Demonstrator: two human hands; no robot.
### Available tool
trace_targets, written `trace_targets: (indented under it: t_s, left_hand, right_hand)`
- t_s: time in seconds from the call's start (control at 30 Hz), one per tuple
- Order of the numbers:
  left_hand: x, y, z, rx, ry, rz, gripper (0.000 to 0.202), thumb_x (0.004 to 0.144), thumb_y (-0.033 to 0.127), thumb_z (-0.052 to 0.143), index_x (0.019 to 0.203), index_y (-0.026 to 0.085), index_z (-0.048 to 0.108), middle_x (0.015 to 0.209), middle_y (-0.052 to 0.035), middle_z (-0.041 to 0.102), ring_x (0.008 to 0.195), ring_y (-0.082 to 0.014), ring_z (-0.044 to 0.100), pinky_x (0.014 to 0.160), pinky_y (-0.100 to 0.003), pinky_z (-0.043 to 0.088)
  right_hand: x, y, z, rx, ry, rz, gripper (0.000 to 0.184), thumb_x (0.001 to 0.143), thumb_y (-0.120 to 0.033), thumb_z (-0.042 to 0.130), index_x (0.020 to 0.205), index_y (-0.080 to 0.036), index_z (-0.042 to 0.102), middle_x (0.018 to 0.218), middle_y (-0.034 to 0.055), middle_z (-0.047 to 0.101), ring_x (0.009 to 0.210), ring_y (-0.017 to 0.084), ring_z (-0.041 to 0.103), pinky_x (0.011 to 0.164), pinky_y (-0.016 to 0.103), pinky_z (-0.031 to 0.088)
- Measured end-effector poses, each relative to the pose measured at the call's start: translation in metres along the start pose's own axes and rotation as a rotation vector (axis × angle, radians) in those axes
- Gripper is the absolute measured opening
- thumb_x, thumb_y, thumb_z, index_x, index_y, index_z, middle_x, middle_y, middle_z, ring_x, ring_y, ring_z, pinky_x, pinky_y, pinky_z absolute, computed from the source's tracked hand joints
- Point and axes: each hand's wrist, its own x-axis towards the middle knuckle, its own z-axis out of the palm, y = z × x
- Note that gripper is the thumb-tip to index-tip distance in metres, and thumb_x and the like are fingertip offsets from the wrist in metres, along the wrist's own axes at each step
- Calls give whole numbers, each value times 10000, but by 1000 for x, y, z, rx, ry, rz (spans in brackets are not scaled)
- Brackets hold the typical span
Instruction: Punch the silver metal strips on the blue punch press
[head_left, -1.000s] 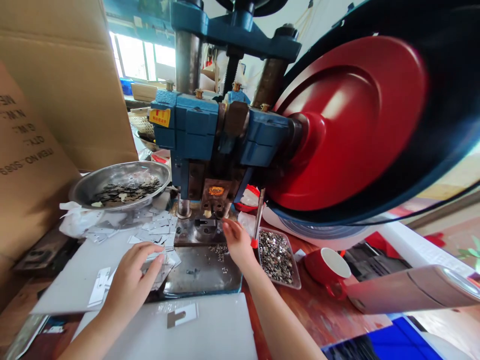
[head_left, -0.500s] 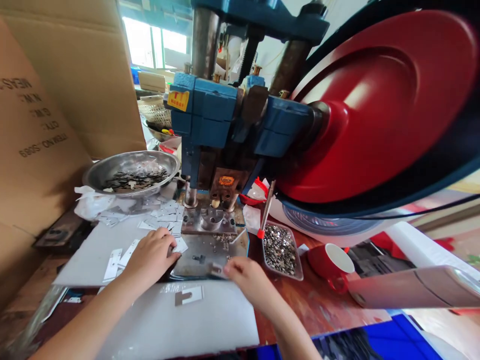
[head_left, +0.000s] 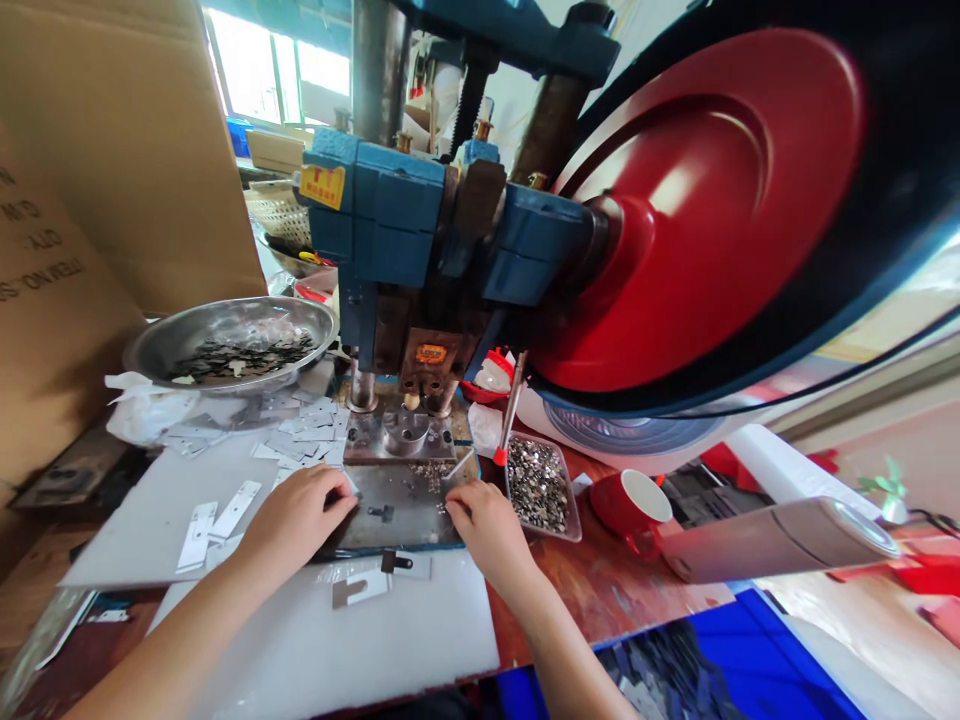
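1. Closest in, a few pale notched plates (head_left: 379,580) are lying on the white foam sheet (head_left: 442,628), with a dark slotted piece (head_left: 388,562) overlapping them; I'd be keeping these away from the loose plates (head_left: 311,432) piling up left of the press.
2. Left hand (head_left: 300,512) is resting by the left edge of the steel base (head_left: 352,532), thumb and fingers curling close; maybe it's pinching a pale plate, but I can't tell.
3. Right hand (head_left: 487,520) is sitting at the opposite edge, fingertips bunching; can't tell if they're gripping anything; a thin pale strip (head_left: 460,464) is lying just beyond.
4. Small bits (head_left: 429,472) are scattering in front of the die (head_left: 406,435); I'd be brushing them aside, seating parts square and keeping fingertips clear of the ram.
5. Orange label (head_left: 430,353) is showing letters too blurry for trusting; yellow sticker (head_left: 322,186) is wearing small characters I'm not managing to read.
6. Carton (head_left: 150,170) behind the bowl (head_left: 150,368) is showing "ITEM NO", "QTY" and "G.W"; the number's running off-frame.
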Motion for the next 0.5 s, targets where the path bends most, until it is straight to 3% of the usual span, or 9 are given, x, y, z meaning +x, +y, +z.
trace_targets:
  t_s: [0.1, 0.2, 0.33, 0.5]
  left_hand:
    - [-2, -2, 3, -47, 51, -36, 166, 839, 370, 501, 870, 282, 639, 792, 26, 667, 718, -185, 609, 625, -279, 444]
    - [-5, -8, 6, -140, 119, -37, 281, 880, 380, 453, 1092, 295, 617, 991, 6, 683, 830, -179, 631, 730, -284, 475]
    - [-7, -14, 9, -290, 178, -17, 279, 881, 428, 461, 981, 268, 667, 1007, -20, 660, 844, -177, 626, 721, -274, 491]
    - [-8, -9, 5, -530, 93, -217, 369, 856, 537, 469, 918, 227, 661, 738, -6, 652, 669, -168, 607, 553, -247, 460]
  right_hand:
    - [-1, -3, 1, -79, -38, -15, 177, 861, -198, 558, 814, -255, 719, 865, 48, 689, 828, 223, 596, 712, 309, 408]
    - [-2, -2, 3, -139, -50, -37, 172, 875, -226, 557, 824, -265, 717, 867, 50, 683, 822, 229, 588, 687, 311, 386]
    - [3, -1, 8, -88, 7, -40, 224, 914, -196, 465, 848, -220, 679, 883, 68, 655, 830, 224, 581, 703, 311, 391]
    - [45, -19, 9, 140, 172, -66, 250, 919, -167, 388, 806, -201, 608, 833, 48, 596, 829, 187, 561, 744, 275, 415]
